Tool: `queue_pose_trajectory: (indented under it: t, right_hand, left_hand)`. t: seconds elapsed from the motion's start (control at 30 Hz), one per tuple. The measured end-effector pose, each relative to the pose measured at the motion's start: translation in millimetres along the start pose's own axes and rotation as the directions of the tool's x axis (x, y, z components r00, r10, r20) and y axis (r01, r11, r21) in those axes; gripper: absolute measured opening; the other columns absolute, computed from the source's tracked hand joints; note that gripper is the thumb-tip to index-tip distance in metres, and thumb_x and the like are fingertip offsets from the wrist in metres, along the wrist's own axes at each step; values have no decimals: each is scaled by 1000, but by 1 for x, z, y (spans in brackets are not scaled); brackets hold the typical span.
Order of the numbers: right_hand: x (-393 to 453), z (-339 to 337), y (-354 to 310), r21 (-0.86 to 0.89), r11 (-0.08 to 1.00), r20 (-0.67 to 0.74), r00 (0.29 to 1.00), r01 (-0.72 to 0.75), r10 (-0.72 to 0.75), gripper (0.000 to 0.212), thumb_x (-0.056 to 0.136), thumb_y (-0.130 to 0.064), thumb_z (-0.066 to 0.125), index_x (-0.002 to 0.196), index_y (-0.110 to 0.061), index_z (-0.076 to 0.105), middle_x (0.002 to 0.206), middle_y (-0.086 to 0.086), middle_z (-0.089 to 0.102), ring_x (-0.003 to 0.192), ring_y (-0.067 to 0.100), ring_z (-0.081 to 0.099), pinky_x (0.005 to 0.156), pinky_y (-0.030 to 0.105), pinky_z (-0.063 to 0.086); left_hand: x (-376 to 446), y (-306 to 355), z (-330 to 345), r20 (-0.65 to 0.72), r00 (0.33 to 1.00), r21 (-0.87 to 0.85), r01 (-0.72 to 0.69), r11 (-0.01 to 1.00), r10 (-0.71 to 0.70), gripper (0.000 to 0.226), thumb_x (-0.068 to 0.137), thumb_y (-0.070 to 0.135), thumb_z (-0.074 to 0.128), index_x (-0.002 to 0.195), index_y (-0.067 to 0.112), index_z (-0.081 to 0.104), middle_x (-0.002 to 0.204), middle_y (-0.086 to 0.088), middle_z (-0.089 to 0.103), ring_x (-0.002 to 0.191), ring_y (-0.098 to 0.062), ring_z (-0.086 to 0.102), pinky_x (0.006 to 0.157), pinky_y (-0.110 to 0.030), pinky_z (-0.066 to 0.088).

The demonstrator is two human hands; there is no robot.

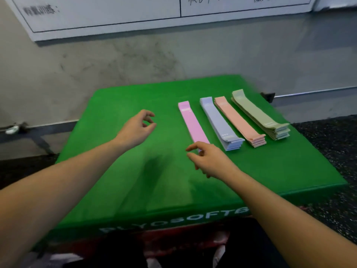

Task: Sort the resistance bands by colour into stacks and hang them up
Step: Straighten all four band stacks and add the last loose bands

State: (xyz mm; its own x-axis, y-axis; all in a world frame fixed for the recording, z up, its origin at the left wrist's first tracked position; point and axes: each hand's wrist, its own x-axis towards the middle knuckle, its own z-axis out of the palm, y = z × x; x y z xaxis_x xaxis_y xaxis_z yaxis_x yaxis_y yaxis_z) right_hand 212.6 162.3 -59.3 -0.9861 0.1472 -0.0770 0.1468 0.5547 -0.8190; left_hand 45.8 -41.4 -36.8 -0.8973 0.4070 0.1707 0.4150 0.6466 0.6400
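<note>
Four stacks of resistance bands lie side by side on the right half of a green box top: a thin pink stack, a lilac stack, a peach stack and a pale green stack. My right hand hovers at the near end of the pink stack, fingers loosely curled, holding nothing. It hides that end of the stack. My left hand hangs over the bare left part of the box with relaxed, loosely curled fingers, also holding nothing.
The box stands against a grey wall with a whiteboard above it. Dark speckled floor surrounds the box. A small black bracket sits on the wall rail behind the pale green stack.
</note>
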Motion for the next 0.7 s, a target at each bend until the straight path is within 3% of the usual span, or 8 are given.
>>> queue_pose_trajectory:
  t: [0.13,0.3,0.37,0.5,0.7]
  right_hand:
    - [-21,21,-37,-41,994,79,992,98,-94,18,97,-32,58,114,-33,63,68,-1,67,48,10,53,43,25,48]
    - [-40,63,-89,-59,974,204,958,218,-202,18,97,-33,58,114,-34,62,72,2,68,53,13,54,47,27,50]
    - [-47,86,-111,-60,961,258,934,271,-247,19,96,-33,58,114,-34,63,71,1,68,53,13,53,47,29,50]
    - [-61,135,-155,-46,930,352,877,365,-327,18,96,-30,58,112,-32,64,69,2,67,52,15,53,47,29,50]
    - [-82,209,-214,-38,876,477,780,480,-406,18,95,-28,58,111,-30,64,71,2,67,54,16,54,45,28,49]
  left_hand:
    - [-78,-14,-52,-82,993,-16,82,997,-83,25,95,18,63,119,22,55,107,0,64,84,-18,63,66,-30,48]
    - [-185,-30,-108,-152,969,12,199,980,-195,15,96,18,63,111,21,62,102,5,65,82,-15,60,70,-26,46]
    - [-230,-41,-127,-182,951,10,256,967,-250,13,95,19,63,106,25,61,98,9,64,82,-16,60,74,-31,49]
    - [-306,-63,-163,-256,886,-14,395,918,-386,12,95,22,64,105,28,61,93,13,63,91,-22,63,86,-39,51]
    - [-387,-85,-202,-425,763,-100,494,864,-486,13,97,26,61,110,27,59,101,13,60,91,-4,57,76,-21,48]
